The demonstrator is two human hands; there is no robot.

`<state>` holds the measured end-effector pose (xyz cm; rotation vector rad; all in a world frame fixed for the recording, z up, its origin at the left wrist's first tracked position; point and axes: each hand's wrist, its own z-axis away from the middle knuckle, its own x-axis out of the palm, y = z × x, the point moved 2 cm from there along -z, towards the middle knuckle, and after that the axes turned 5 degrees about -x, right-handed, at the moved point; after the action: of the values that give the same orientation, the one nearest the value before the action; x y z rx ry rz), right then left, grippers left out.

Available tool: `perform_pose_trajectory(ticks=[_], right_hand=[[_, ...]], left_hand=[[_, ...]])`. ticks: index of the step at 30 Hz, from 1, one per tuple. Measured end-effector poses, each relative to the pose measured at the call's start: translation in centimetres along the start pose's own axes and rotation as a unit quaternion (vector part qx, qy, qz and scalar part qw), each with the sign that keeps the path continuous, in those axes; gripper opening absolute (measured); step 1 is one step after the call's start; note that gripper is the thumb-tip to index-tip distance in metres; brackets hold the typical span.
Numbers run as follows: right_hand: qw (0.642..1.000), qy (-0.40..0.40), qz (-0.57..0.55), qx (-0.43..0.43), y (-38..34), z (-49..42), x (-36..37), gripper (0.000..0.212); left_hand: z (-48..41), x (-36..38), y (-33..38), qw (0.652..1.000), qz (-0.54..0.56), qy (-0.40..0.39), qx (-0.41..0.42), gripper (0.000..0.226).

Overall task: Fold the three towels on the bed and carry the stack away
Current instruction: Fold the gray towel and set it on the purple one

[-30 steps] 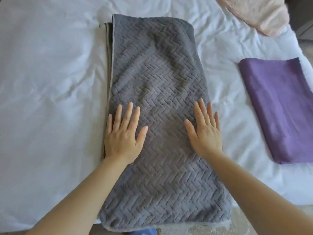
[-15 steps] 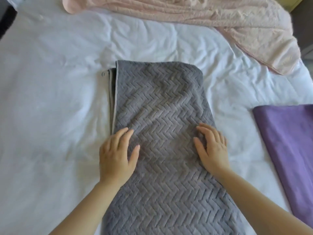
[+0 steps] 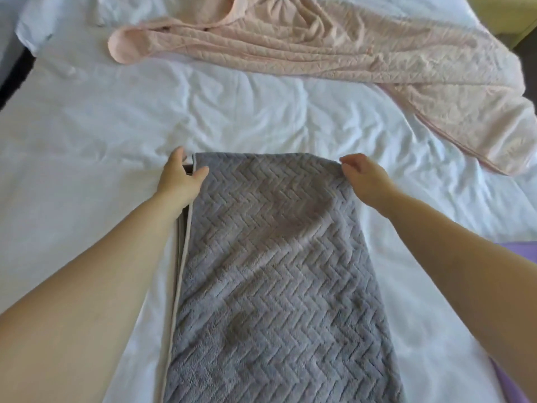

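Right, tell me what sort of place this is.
Most likely a bedroom: a rumpled, white-sheeted bed, a grey towel laid out on it, and a pink towel heaped at its far side.

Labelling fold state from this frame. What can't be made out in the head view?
All head view.
grey towel: near end cut off by bottom edge; lower layers hidden under its top layer.
purple towel: only a sliver at the right edge.
pink towel: far part cut off by top edge.
left hand, right hand: grip under the far corners hidden by the hands themselves.
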<state>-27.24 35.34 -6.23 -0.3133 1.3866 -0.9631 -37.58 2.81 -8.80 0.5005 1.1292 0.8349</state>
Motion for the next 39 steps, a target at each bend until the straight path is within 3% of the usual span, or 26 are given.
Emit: perform_pose_trajectory(ticks=[3,6,7,9,11,14,18,21,24,27,32,36,39], right_hand=[[0.986,-0.159,0.021,-0.042,-1.2,0.1,0.4,0.016],[0.951,-0.289,0.083,-0.075,-1.4,1.4,1.3,0.020],[0.952,-0.285,0.086,-0.075,-1.2,1.4,1.4,0.022],[0.970,-0.220,0.075,-0.069,-0.6,1.0,1.3,0.013],[0.983,-0.166,0.062,-0.036,0.3,0.2,1.2,0.004],[0.992,-0.123,0.031,0.011,1.3,-0.8,1.6,0.013],[0.983,-0.115,0.143,0.017,1.4,-1.6,2.7,0.025],[0.978,-0.131,0.161,0.018,1.2,-2.0,3.6,0.017],[0.970,-0.166,0.177,0.021,0.6,-3.3,3.0,0.017],[0.978,-0.143,0.144,0.055,0.2,-6.2,-0.6,0.025],[0.982,-0.115,0.137,0.058,-0.5,-9.6,-5.9,0.016],[0.991,-0.094,0.041,0.087,-0.3,-11.1,-6.6,0.008],[0.989,-0.104,-0.079,0.066,0.1,-11.3,-6.8,0.018]], left_hand=[[-0.7,0.5,1.1,0.999,0.039,-0.022,-0.019,0.067],[-0.4,0.9,1.6,0.998,0.048,-0.051,-0.003,0.017],[-0.1,0.8,1.6,0.998,0.043,-0.047,0.007,0.003],[0.4,0.4,0.6,1.000,0.014,-0.019,0.018,0.023],[0.5,0.0,-0.7,1.000,-0.025,0.017,0.008,0.016],[0.5,-0.2,-2.0,0.996,-0.069,0.053,-0.006,0.003],[0.4,0.0,-2.1,0.992,-0.099,0.082,0.003,0.020],[0.2,-0.2,-2.3,0.988,-0.115,0.104,-0.021,0.029],[-0.2,-0.3,-2.1,0.996,-0.020,0.050,-0.064,0.027],[-0.8,-0.5,-0.9,0.989,0.097,-0.008,-0.107,0.012],[-2.6,-1.7,1.7,0.982,0.159,0.003,-0.102,0.015],[-3.9,-1.6,3.3,0.975,0.192,0.013,-0.107,0.015],[-4.5,-1.5,3.4,0.967,0.219,0.013,-0.132,0.012]])
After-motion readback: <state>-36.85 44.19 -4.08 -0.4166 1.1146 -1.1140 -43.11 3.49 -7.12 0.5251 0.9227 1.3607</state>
